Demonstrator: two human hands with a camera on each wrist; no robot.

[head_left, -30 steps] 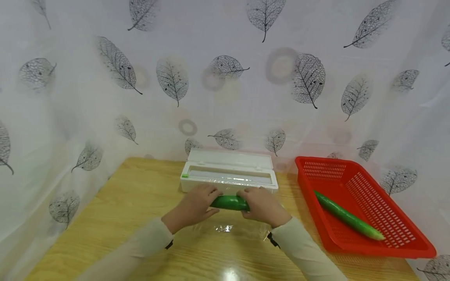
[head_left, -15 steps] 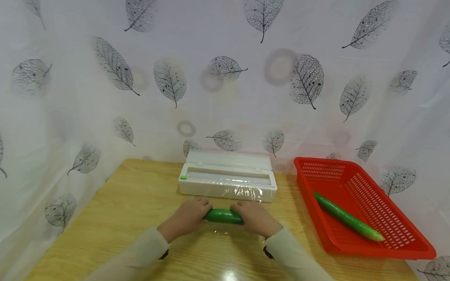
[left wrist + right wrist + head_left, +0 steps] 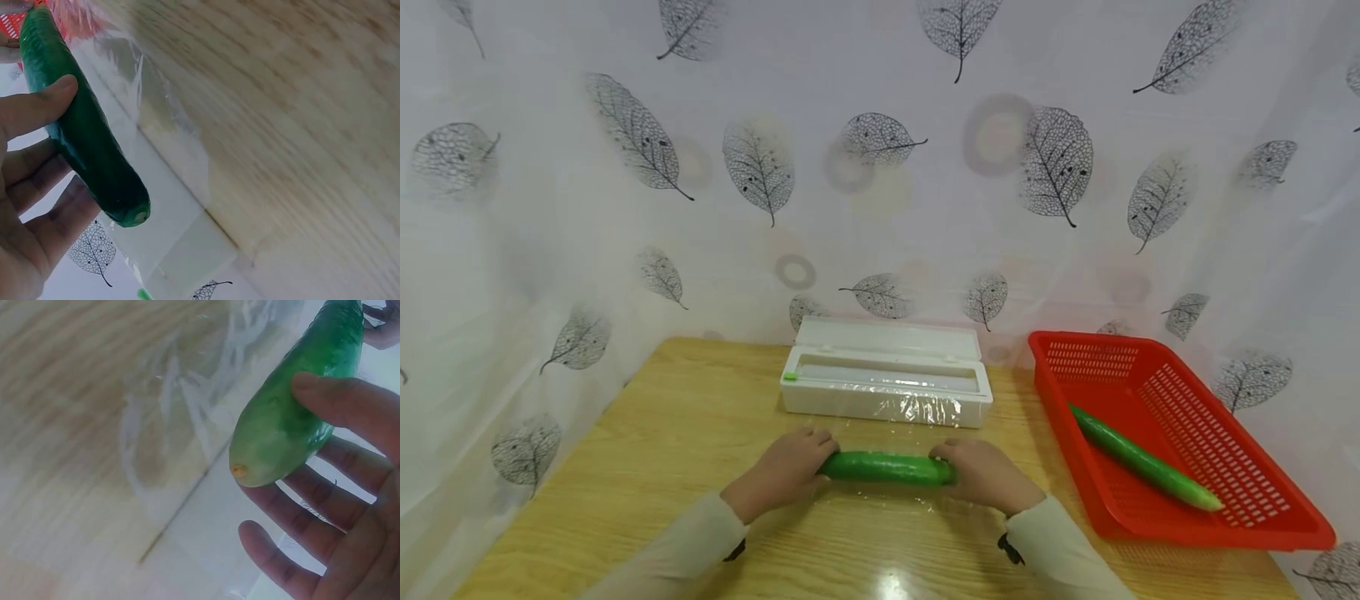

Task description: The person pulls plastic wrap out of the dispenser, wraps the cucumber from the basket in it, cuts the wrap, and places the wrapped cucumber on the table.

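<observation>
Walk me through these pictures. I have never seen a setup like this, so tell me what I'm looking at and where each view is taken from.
There is no machine here: a person works bare-handed. The wide view comes from a camera worn on the head, looking forward and down. The two close views come from cameras worn on the wrists. The left hand and right hand hold a green cucumber near its two ends. Beyond it, on the wooden table, sits a white box with its lid raised and clear film over its front. To the right is a red basket with a second cucumber in it.
</observation>
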